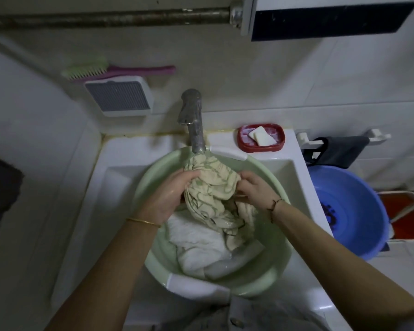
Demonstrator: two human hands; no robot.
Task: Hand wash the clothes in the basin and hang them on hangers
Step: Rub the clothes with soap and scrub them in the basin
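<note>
A pale green basin (pixel 281 266) sits in a white sink, holding water and wet laundry. My left hand (pixel 171 194) and my right hand (pixel 256 188) both grip a beige cloth with a green pattern (pixel 213 187), bunched up and lifted above the water under the metal tap (pixel 193 120). Its lower end trails down into the basin. A white garment (pixel 196 244) lies soaked in the basin below it, partly under the beige cloth. No hangers are in view.
A red soap dish with a white soap bar (pixel 261 137) stands on the sink rim at the back right. A blue basin (pixel 349 211) sits on the floor to the right, below a dark cloth on a rail (pixel 339 150). A green-and-pink brush (pixel 93 70) hangs on the wall.
</note>
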